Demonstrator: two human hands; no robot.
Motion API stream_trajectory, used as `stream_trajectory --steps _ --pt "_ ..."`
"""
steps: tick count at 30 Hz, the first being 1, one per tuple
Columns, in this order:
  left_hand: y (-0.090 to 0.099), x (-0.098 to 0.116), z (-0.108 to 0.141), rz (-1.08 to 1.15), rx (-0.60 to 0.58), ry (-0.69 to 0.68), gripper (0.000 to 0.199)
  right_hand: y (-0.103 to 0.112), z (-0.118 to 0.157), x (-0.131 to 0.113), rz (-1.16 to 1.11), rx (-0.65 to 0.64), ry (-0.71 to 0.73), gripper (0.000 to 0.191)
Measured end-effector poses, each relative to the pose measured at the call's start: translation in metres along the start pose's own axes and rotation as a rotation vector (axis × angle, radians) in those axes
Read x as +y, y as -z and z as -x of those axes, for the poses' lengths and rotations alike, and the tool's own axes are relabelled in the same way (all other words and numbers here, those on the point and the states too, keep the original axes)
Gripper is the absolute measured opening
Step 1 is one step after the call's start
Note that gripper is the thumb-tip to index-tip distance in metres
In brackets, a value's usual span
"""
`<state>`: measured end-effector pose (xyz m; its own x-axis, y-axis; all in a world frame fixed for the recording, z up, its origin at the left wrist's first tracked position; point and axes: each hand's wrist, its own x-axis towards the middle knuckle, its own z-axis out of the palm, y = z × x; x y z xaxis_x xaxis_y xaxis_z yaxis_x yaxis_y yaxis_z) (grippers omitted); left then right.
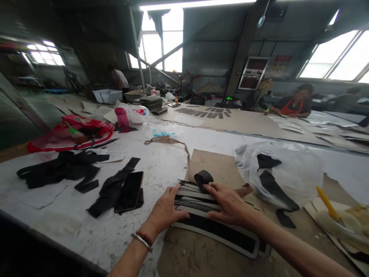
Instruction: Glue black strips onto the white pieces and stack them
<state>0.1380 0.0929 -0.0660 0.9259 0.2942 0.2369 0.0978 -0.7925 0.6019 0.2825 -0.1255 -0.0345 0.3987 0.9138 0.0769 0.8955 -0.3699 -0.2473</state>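
Note:
A stack of long black strips with light grey borders and rounded ends (227, 234) lies on a brown sheet (184, 254) in front of me. My left hand (165, 207) grips the stack's left end, thumb on the near side and fingers on the far side. Across the middle, my right hand (227, 203) clasps the same stack, its thumb near the left one. The layers look fanned and uneven between the hands. A curled black band (204, 177) stands just beyond the right fingertips. How far the fingers reach underneath is hidden.
A phone (130, 191) lies on black fabric strips (63, 169) at left, near a red bag (72, 134). At right are a clear plastic bag (302, 165) and a bowl (346, 223) with a yellow-handled brush (327, 202). A person in an orange apron (294, 107) sits across.

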Motion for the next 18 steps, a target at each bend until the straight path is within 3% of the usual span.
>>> stream_trajectory --steps 3,6,8,12,15,18 --pt "-0.013 -0.004 0.005 0.006 -0.017 -0.027 0.073 0.002 -0.008 0.02 -0.088 0.051 -0.087 0.059" --pt "-0.022 -0.012 0.019 -0.021 0.021 -0.069 0.084 0.008 -0.003 0.033 0.039 0.27 -0.257 0.048" --pt "-0.026 -0.016 0.026 -0.051 0.054 -0.108 0.092 0.012 0.013 0.031 0.136 0.38 -0.258 0.044" --pt "-0.028 -0.019 0.038 -0.13 0.114 -0.199 0.084 0.007 0.061 0.007 0.161 0.288 -0.113 0.032" --pt "-0.027 -0.017 0.047 -0.203 0.14 -0.275 0.07 -0.006 0.084 -0.009 0.23 0.247 -0.089 0.049" --pt "-0.023 -0.015 0.054 -0.229 0.136 -0.319 0.062 -0.017 0.087 -0.015 0.262 0.248 -0.139 0.072"
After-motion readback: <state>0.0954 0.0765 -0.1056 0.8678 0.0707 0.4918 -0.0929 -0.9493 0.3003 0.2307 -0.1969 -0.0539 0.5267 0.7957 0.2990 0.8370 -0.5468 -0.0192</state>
